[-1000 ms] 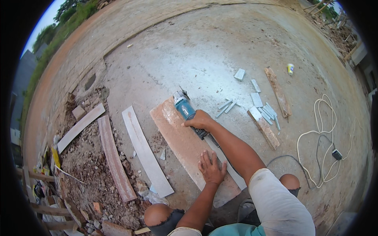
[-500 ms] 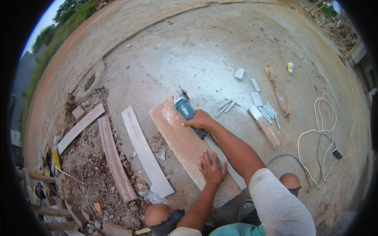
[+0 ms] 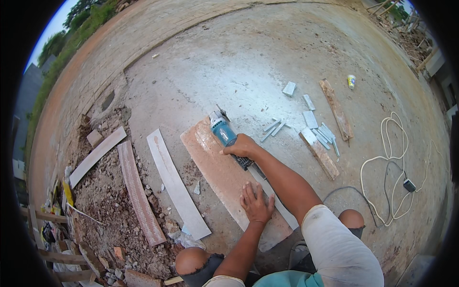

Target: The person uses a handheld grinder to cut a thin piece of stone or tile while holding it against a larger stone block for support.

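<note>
The concrete floor (image 3: pixel 191 81) is the widest thing here, with a patch of broken soil (image 3: pixel 100 186) toward 9 o'clock. Between the person's knees lies the long reddish slab (image 3: pixel 210 160), its length running from 11 to 5 o'clock, with a narrow pale band (image 3: pixel 285 216) along its 3 o'clock side. At 9 o'clock from it, well apart from one another at their near ends, lie a pale strip (image 3: pixel 178 186), a reddish strip (image 3: pixel 138 191) and a shorter pale strip (image 3: pixel 99 156). A loose pale cable (image 3: pixel 364 174) loops at 3 o'clock, and two rough timber pieces (image 3: pixel 337 112) lie at 2 o'clock. The blue angle grinder (image 3: pixel 223 130) is at the slab's 11 o'clock end, its disc by the far edge; whether it spins I cannot tell. The right hand (image 3: pixel 244 146) is clamped around the grinder's body; the left hand (image 3: pixel 257 203) lies flat on the slab nearer 5 o'clock, fingers a little apart, gripping nothing. Smallest are the grey offcuts (image 3: pixel 310 119) at 2 o'clock and a yellow-and-white cup (image 3: pixel 351 82) beyond them. The step in hand looks like a lengthwise cut at its far end; the next move seems to call for a steady grinder, firm left-hand pressure and fingers clear of the disc.
</note>
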`<state>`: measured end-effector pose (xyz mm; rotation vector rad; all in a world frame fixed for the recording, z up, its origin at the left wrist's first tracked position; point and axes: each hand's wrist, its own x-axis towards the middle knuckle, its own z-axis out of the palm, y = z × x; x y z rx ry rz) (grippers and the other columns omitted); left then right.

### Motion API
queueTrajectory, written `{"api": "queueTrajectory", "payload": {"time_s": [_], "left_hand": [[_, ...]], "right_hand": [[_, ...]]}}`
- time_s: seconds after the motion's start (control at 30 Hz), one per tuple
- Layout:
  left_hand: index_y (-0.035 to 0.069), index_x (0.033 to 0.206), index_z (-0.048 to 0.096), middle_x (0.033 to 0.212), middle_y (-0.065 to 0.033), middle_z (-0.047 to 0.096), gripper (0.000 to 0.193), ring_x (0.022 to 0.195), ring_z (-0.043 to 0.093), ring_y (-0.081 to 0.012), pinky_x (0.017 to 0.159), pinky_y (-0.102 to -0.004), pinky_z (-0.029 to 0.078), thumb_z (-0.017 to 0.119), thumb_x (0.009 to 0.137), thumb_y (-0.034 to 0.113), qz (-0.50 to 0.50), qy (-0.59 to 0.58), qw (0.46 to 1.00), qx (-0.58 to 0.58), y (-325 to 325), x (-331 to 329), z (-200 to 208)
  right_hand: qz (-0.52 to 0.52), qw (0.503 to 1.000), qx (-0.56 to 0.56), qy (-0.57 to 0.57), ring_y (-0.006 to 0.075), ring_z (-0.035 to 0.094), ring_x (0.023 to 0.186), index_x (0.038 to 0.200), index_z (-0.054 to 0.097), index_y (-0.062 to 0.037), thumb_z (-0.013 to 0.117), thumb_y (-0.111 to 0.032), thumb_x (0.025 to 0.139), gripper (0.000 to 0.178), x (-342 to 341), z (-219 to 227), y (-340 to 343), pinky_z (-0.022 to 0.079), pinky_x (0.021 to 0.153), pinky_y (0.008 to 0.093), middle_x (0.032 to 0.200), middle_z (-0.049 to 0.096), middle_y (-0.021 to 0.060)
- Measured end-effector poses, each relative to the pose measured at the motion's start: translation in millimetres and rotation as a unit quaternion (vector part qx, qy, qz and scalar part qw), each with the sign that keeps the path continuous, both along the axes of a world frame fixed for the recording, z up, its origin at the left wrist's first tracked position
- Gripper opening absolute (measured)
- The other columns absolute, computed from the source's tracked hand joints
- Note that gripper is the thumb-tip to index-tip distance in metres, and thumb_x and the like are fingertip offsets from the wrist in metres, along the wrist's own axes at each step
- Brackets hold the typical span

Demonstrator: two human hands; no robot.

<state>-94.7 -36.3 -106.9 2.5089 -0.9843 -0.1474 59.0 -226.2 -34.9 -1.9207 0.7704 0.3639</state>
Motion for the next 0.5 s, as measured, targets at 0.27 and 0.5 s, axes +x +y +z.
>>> {"api": "queueTrajectory", "payload": {"time_s": [0.27, 0.5], "left_hand": [[0.009, 0.140, 0.045, 0.151, -0.0250, 0.029, 0.067, 0.143, 0.021, -0.0400, 0.111, -0.0549, 0.017, 0.061, 0.087, 0.046, -0.002, -0.009, 1.000, 0.011, 0.4, 0.2, -0.2], [0.009, 0.140, 0.045, 0.151, -0.0244, 0.029, 0.067, 0.142, 0.022, -0.0398, 0.111, -0.0548, 0.017, 0.061, 0.086, 0.046, 0.001, -0.007, 1.000, 0.009, -0.1, 0.4, 0.8]], "right_hand": [[-0.004, 1.000, -0.011, -0.006, 0.0387, 0.064, 0.104, 0.117, 0.055, 0.0198, 0.082, -0.056, 0.057, 0.100, -2.3, -3.2, 1.2, 0.050, 0.088, 0.0376, 0.114, 0.061, 0.0339], [-0.018, 0.999, -0.050, -0.008, 0.0355, 0.067, 0.100, 0.110, 0.061, 0.0159, 0.081, -0.057, 0.057, 0.092, -4.9, -5.0, 5.7, 0.053, 0.084, 0.0367, 0.109, 0.066, 0.0292]]}}
